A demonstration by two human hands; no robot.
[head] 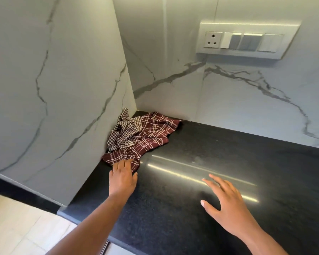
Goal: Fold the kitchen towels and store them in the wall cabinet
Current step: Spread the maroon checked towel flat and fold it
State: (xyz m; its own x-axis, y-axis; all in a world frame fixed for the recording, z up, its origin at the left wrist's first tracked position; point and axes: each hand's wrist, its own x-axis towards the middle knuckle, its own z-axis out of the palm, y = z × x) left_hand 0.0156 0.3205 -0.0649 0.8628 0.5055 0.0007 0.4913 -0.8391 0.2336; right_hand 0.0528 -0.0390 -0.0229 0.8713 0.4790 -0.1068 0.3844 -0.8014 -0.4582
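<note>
Two crumpled kitchen towels lie in the corner of the black countertop (219, 162). A maroon towel with white checks (151, 133) is spread underneath, and a smaller brown-and-white gingham towel (123, 133) is bunched on top against the left wall. My left hand (122, 177) reaches forward, its fingertips touching the near edge of the maroon towel, fingers fairly straight. Spread flat with fingers apart, my right hand (226, 205) hovers low over the bare counter to the right, holding nothing. No wall cabinet is in view.
Marble-look wall panels enclose the corner on the left (63, 89) and at the back. A switch and socket plate (247, 40) is mounted on the back wall. The counter's front edge (92, 223) runs bottom left, with pale floor below.
</note>
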